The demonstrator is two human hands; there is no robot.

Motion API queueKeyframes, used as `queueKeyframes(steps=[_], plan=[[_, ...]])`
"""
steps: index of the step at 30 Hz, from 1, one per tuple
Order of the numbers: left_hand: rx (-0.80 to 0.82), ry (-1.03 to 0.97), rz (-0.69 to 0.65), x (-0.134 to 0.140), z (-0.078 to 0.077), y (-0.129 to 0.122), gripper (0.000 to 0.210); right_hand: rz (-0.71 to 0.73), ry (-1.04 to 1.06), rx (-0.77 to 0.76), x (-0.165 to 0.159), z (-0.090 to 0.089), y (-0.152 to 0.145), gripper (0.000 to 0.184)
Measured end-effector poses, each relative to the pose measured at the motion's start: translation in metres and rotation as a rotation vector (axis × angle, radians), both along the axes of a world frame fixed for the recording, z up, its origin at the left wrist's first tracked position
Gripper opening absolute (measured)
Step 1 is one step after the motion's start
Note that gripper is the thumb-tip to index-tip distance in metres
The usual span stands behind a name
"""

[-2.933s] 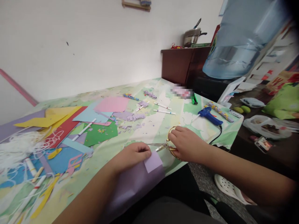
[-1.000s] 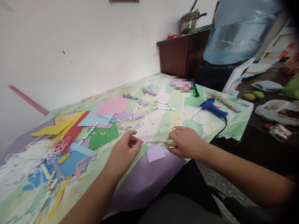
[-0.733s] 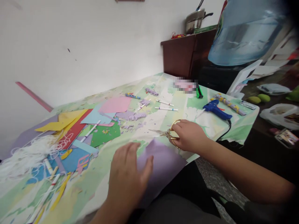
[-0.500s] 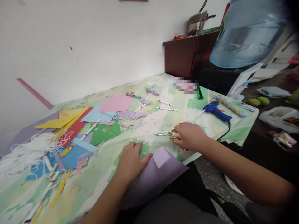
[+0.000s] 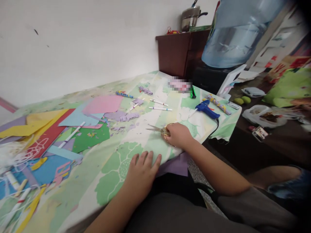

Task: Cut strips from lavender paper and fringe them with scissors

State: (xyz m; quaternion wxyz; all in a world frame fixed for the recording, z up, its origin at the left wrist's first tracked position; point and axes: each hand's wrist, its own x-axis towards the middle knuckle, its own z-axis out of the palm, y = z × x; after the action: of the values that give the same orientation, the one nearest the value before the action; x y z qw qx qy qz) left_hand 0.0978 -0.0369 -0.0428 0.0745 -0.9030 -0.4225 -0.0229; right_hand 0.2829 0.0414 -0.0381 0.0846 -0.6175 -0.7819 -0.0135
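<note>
My right hand [image 5: 179, 135] grips gold-handled scissors [image 5: 155, 129] above the cloth, the blades parted slightly and pointing left. My left hand [image 5: 143, 171] lies at the table's front edge, fingers spread, nothing held in it. Between the two hands a sheet of purple paper [image 5: 174, 165] hangs below the edge near my lap, partly hidden. Farther back on the cloth are a fringed purple paper strip [image 5: 128, 117] and small purple scraps [image 5: 118, 128].
Coloured paper sheets [image 5: 91, 140], white string [image 5: 14, 155] and several markers [image 5: 160, 108] lie to the left and middle. A blue glue gun [image 5: 207, 109] with a cord, a green box cutter [image 5: 192, 92] and a decorated paper roll [image 5: 220, 105] are at the right.
The purple sheet has gone from under my left hand down below the table edge. My left hand now lies flatter, and the scissor blades have parted. The view has swung right.
</note>
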Motion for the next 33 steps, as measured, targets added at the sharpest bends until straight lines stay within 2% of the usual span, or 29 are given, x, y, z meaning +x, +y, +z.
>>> queueKeyframes(steps=[7, 11, 14, 18, 21, 24, 26, 29, 33], plan=[[-0.003, -0.025, -0.047, -0.001, 0.004, -0.001, 0.034, -0.033, 0.085, 0.012, 0.004, -0.001, 0.003, 0.028], [-0.054, -0.062, -0.062, -0.003, 0.012, -0.005, 0.027, -0.055, 0.144, 0.046, 0.013, 0.004, -0.006, 0.031], [-0.19, -0.075, -0.031, -0.007, 0.028, -0.006, 0.027, -0.023, 0.17, 0.054, 0.025, 0.016, -0.018, 0.03], [-0.395, -0.119, 0.061, -0.021, 0.061, 0.003, 0.029, 0.14, 0.181, 0.067, 0.044, 0.037, -0.034, 0.025], [-0.509, -0.189, 0.135, -0.04, 0.085, 0.015, 0.031, 0.24, 0.195, 0.07, 0.052, 0.051, -0.044, 0.025], [-0.644, -0.21, 0.221, -0.065, 0.099, 0.031, 0.03, 0.267, 0.148, 0.084, 0.052, 0.058, -0.049, 0.024], [-0.719, -0.201, 0.297, -0.081, 0.1, 0.043, 0.031, 0.251, 0.095, 0.092, 0.048, 0.059, -0.049, 0.025], [-0.896, -0.191, 0.357, -0.102, 0.09, 0.061, 0.029, 0.235, 0.02, 0.077, 0.039, 0.054, -0.045, 0.028], [-0.862, -0.113, 0.456, -0.117, 0.071, 0.076, 0.03, 0.238, -0.057, 0.024, 0.025, 0.039, -0.042, 0.03]])
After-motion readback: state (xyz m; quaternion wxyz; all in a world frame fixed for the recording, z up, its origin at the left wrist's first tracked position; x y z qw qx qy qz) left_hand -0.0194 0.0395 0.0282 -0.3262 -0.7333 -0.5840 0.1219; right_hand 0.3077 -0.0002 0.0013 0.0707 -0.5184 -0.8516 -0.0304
